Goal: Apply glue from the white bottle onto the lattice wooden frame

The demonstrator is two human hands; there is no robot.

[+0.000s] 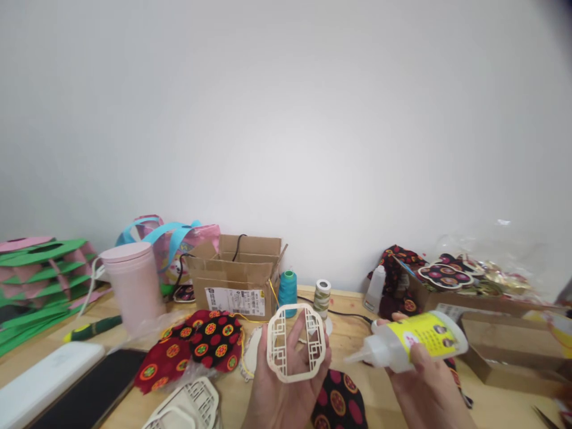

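On my left hand (286, 387), palm up, rests a pale wooden lattice frame (320, 342) with scalloped corners; my fingers curl around its edges from below. My right hand (424, 381) grips a glue bottle (422, 341) with a yellow label. The bottle is tipped on its side, its narrow nozzle pointing left toward the frame but apart from it. Beneath my left hand, patterned black fabric (338, 402) lies on the table. More cut wooden lattice pieces (192, 405) are stacked at the lower left, beside red and black patterned fabric (196, 342).
A cardboard box (235, 280), teal thread spool (288, 292) and camouflage thread spool (322, 297) stand behind my hands. A pink canister (134, 289), screwdriver (92, 329) and black phone (89, 390) are at left. A small white bottle (374, 289) and open cardboard tray (504, 351) stand right.
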